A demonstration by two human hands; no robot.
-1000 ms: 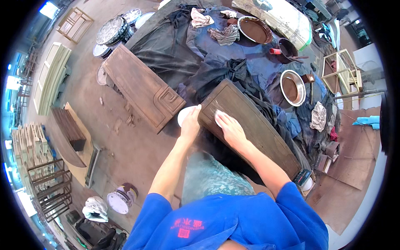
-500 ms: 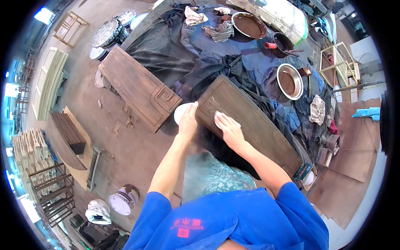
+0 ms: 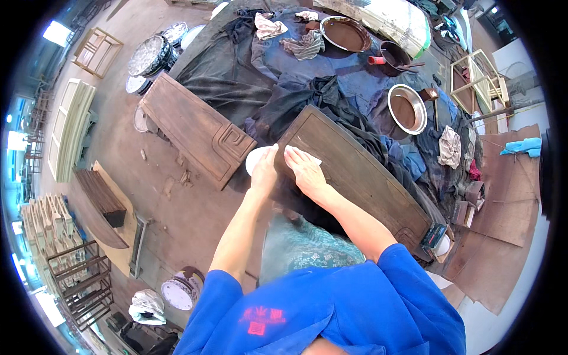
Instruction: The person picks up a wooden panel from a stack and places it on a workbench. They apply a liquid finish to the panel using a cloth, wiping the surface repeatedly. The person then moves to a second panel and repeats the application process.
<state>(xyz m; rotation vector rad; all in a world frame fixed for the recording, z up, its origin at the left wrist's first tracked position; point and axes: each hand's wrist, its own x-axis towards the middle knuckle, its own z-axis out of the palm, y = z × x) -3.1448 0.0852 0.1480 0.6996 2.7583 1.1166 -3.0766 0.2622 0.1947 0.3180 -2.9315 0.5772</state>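
Observation:
A dark brown wooden panel [image 3: 355, 174] with a grooved border lies slanted in front of me on dark cloth. My right hand [image 3: 305, 170] lies on its near left end, fingers together and flat over a thin white pad [image 3: 318, 160]. Only a corner of that pad shows past the fingers. At the panel's left end edge is my left hand [image 3: 264, 171], its fingers closed beside a white round pad [image 3: 254, 157] that sticks out on the left. The hand partly hides this pad. A second panel [image 3: 189, 127], with a carved square spiral, rests further left.
Bowls of brown liquid [image 3: 407, 110] and rags [image 3: 303, 45] sit on the cloth-covered surface [image 3: 260, 71] beyond. Paint buckets [image 3: 151, 56] stand at far left. Nearer left are stacked boards [image 3: 100, 195] and a bucket [image 3: 181, 289]. A small dark box [image 3: 433, 235] lies by the panel's right end.
My right hand has slid left along the panel toward its end edge, with the white pad under it. My left hand stays by the edge. The view has shifted slightly.

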